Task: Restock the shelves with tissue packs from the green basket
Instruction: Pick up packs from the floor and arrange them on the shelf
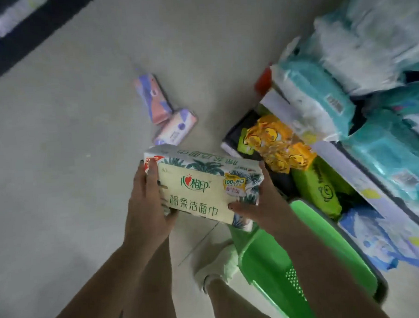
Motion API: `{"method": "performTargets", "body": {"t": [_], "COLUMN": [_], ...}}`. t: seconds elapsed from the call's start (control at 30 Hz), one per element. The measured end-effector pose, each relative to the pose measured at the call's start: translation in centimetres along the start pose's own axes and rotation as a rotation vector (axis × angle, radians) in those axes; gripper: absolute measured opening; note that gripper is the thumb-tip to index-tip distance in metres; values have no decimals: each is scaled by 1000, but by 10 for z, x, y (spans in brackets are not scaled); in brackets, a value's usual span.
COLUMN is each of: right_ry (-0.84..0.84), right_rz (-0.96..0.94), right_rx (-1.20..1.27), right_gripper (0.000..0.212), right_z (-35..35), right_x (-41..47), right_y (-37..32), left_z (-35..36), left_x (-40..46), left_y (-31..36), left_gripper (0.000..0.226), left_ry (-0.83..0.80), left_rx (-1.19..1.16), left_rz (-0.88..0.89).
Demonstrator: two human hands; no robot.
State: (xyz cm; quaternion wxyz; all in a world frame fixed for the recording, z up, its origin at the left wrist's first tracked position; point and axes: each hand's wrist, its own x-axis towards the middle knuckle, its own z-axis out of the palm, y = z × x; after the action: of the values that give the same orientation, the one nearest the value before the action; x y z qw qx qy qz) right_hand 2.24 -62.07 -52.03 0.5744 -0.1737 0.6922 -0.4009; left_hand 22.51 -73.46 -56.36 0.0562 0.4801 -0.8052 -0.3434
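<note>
A cream and white tissue pack [200,183] with green palm-leaf print hangs above the floor, held at both ends. My left hand [146,202] grips its left end, fingers over the top and thumb underneath. My right hand [260,200] grips its right end, thumb lying on the front face. The green basket [275,264] lies below and to the right of the pack, beside the shelf. The low shelf [348,174] on the right carries yellow duck-print packs [275,144] and a green pack [322,190].
Two pink and purple packs [165,112] lie on the grey floor beyond the held pack. Teal and white bulk packs [321,98] are stacked on the upper right. My foot in a white sock [220,264] stands by the basket. A dark shelf base [30,39] crosses the upper left.
</note>
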Motion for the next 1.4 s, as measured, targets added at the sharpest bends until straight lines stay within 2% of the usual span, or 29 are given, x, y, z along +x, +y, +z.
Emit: {"method": "performTargets", "body": {"t": [0.13,0.33,0.43,0.53,0.6,0.63,0.67,0.73,0.8,0.9,0.97,1.03,1.1,1.17,1.27,1.33,1.4], "right_ry": [32,99,120,140,128,122,130,149,149,156,175,191,159,92,46,39,52], "right_rz": [149,315,399,434,441,454,468,477,475,488,507,527,525,481,405,356,326], "right_rx": [14,14,67,161,156,140,118,53,-24,-123,-184,-222,-304,-456,-568,-569,-553], "right_gripper": [88,72,75,66,75,75,66,51,50,50,59,78,93,98,93,83,79], "right_z": [21,42,47,44,40,38,37,34,32,29,28,26,26,25,24,26,27], "right_x": [100,229,274,308,321,324,326,328,326,322,320,317,313,304,287,274,260], "right_y": [92,209,246,268,277,280,284,291,290,284,276,266,255,244,223,208,192], "left_z": [83,190,229,250,251,247,246,242,240,234,235,235,231,225,209,195,177], "left_x": [33,81,102,120,132,141,150,174,204,238,252,256,256,252,247,242,234], "left_y": [-84,-196,-228,-248,-253,-251,-250,-252,-257,-264,-276,-280,-279,-277,-272,-264,-244], "left_gripper": [114,107,105,99,86,76,66,53,59,60,49,42,32,27,20,29,28], "left_ry": [-42,-225,-327,-399,-391,-364,-312,-191,-103,-96,-113,-150,-188,-206,-146,-90,-12], "left_rx": [67,125,121,73,-29,-77,-121,-243,-469,-584,-517,-398,-317,-300,-136,43,114], "left_rz": [-14,-60,-146,-163,-177,-223,-289,-546,-812,-919,-924,-889,-837,-789,-626,-491,-393]}}
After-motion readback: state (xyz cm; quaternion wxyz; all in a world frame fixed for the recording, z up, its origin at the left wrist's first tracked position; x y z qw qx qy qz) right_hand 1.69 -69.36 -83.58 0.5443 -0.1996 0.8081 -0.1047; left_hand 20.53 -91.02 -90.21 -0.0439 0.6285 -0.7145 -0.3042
